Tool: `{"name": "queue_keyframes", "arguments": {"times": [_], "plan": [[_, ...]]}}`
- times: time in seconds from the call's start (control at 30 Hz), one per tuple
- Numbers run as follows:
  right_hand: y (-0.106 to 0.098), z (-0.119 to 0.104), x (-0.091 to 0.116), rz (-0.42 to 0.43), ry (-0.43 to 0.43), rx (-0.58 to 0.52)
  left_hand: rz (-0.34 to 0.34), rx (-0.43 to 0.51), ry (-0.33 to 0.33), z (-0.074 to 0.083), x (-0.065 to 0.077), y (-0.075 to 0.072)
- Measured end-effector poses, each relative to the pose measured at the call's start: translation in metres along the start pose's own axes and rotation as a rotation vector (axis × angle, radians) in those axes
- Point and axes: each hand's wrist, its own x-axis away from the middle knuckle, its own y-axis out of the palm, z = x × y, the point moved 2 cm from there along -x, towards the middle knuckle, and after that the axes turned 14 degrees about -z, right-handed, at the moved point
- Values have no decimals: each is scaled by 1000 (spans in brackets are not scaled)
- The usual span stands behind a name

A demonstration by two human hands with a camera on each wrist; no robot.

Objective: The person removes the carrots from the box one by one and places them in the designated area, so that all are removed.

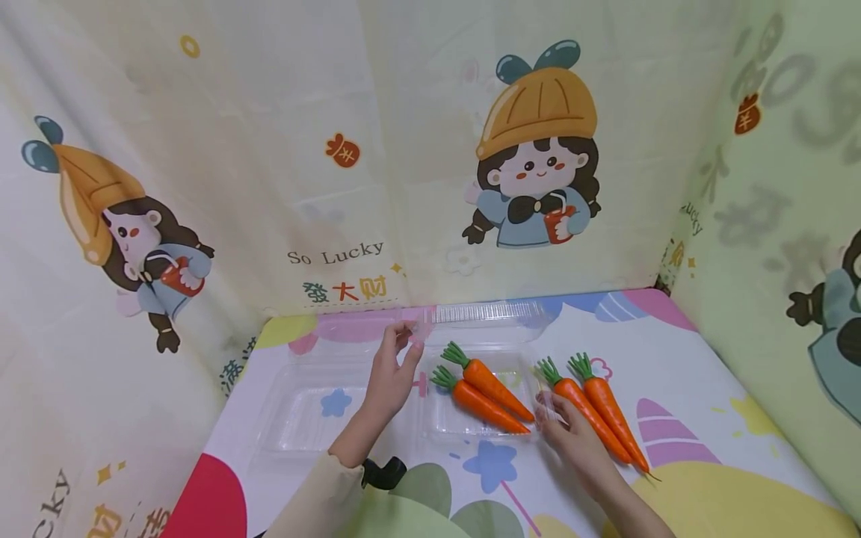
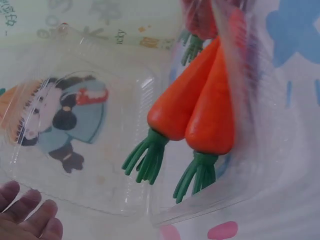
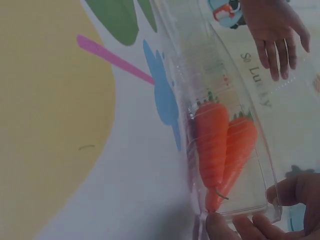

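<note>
Two orange toy carrots with green tops lie side by side in the clear plastic box, whose lid stands open at the back. My right hand grips the box's right end, near the carrots' tips; in the right wrist view its fingers and thumb curl at that edge. At the lid's left side hovers my left hand, its fingers loosely extended beside the clear lid in the left wrist view. They hold nothing there.
Two more toy carrots lie on the table just right of my right hand. Another clear plastic box sits open at the left. Printed fabric walls stand behind and at both sides of the patterned table.
</note>
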Motion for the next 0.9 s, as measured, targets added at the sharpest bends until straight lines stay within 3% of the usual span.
{"name": "queue_keyframes", "arguments": {"times": [0.33,0.67,0.9], "plan": [[-1,3,6,11,26,32,-16,174,-52,-13,-26,2],[1,7,11,18,46,18,-83,225,-319,-40,-28,14],[0,6,11,9,52,35,-144,363,-358,-52,-29,21]]}}
